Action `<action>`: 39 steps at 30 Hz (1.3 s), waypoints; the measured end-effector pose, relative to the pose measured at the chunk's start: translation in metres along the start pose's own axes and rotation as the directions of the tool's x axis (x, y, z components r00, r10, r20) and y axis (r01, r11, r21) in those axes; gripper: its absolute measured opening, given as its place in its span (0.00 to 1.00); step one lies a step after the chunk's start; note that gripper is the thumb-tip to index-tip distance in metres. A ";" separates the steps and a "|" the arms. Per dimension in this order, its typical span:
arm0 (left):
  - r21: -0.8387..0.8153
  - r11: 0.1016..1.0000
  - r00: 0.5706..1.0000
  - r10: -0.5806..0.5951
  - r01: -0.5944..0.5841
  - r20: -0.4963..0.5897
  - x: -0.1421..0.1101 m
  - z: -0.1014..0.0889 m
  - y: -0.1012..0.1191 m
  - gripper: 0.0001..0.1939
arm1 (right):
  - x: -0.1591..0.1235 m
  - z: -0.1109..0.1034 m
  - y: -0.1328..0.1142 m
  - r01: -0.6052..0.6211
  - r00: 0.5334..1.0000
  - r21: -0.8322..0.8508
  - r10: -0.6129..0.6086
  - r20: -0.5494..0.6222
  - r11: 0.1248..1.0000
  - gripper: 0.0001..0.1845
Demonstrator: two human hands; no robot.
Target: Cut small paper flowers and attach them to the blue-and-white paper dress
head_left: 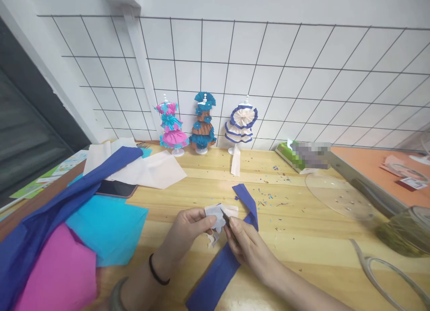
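Observation:
My left hand (195, 226) pinches a small pale piece of paper (219, 216) with a scalloped, petal-like edge between thumb and fingers. A pair of slim dark scissors (225, 216) is gripped in my right hand (247, 244), its pointed tip against that paper; the handles are mostly hidden by the fingers. Cream paper (231, 210) shows just behind the tip. Below the paper hangs a curled pale scrap (212, 239). Under my right hand runs a long dark blue paper strip (215, 279), bent at its far end.
Blue, pink and cream paper sheets (114, 232) cover the left side, with a phone (117, 189) among them. Three ruffled paper dresses on stands (202, 127) line the wall. A tissue pack (285, 154), a clear disc (331, 197), tape roll (408, 232) and grey ring-handled object (366, 262) lie right.

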State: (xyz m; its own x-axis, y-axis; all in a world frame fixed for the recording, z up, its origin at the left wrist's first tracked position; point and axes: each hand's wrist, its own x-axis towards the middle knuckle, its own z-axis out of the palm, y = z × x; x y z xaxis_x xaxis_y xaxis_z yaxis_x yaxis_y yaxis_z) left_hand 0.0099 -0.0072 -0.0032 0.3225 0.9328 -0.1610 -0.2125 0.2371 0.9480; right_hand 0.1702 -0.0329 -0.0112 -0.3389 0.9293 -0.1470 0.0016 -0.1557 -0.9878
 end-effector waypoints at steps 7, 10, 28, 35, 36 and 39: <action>-0.003 1.000 1.000 0.000 0.000 0.017 -0.001 -0.002 -0.003 0.09 | -0.001 0.000 -0.006 0.007 1.000 -0.007 -0.007 0.005 1.000 0.22; -0.015 1.000 1.000 -0.003 0.003 0.023 0.000 0.000 -0.003 0.09 | -0.001 0.000 -0.007 -0.004 1.000 0.019 0.004 0.007 1.000 0.22; -0.028 1.000 0.999 -0.009 0.011 0.049 0.000 0.006 -0.003 0.09 | -0.001 0.001 -0.006 0.020 1.000 0.040 -0.020 0.015 0.999 0.21; 0.004 1.000 1.000 -0.004 0.004 0.029 0.000 0.002 -0.003 0.09 | -0.001 0.000 -0.002 0.018 1.000 0.037 -0.019 0.018 0.999 0.21; 0.009 1.000 1.000 -0.004 0.003 0.026 0.000 0.002 -0.003 0.09 | -0.001 0.000 -0.002 0.018 1.000 0.033 -0.019 0.017 0.999 0.21; 0.026 1.000 1.000 -0.002 0.002 0.024 0.000 0.002 -0.001 0.09 | -0.002 0.000 -0.003 0.013 1.000 0.024 -0.014 0.020 1.000 0.21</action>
State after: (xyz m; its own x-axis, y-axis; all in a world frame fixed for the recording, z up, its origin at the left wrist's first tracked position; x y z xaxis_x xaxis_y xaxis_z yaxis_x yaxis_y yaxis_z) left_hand 0.0117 -0.0082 -0.0038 0.3448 0.9255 -0.1566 -0.1883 0.2317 0.9544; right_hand 0.1711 -0.0338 -0.0076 -0.3578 0.9244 -0.1323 -0.0253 -0.1512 -0.9882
